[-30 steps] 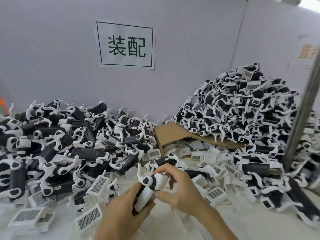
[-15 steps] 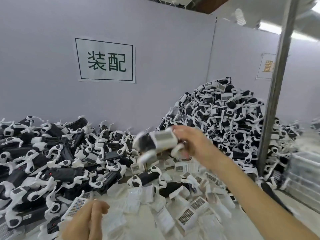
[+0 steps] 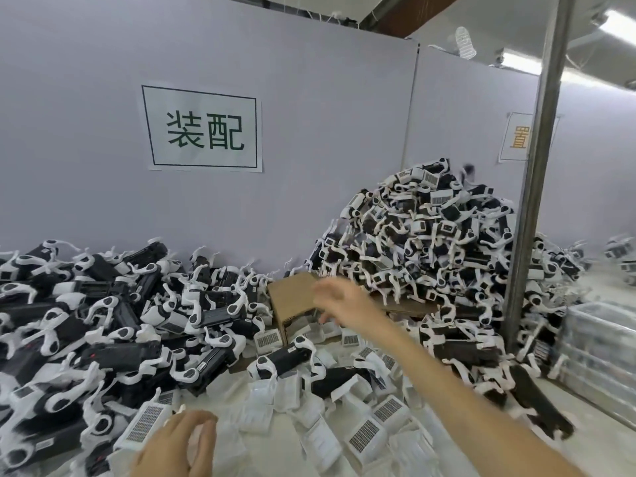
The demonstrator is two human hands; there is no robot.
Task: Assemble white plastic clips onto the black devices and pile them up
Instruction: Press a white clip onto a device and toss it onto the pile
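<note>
The pale counter is covered by heaped black devices at left, a taller pile at right, loose white clips, and a cardboard box.

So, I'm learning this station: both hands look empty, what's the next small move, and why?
Probably draw the empty right hand back and pick a loose white plastic clip from the table; the left hand already hovers by the clips, while unclipped black devices lie close.
</note>
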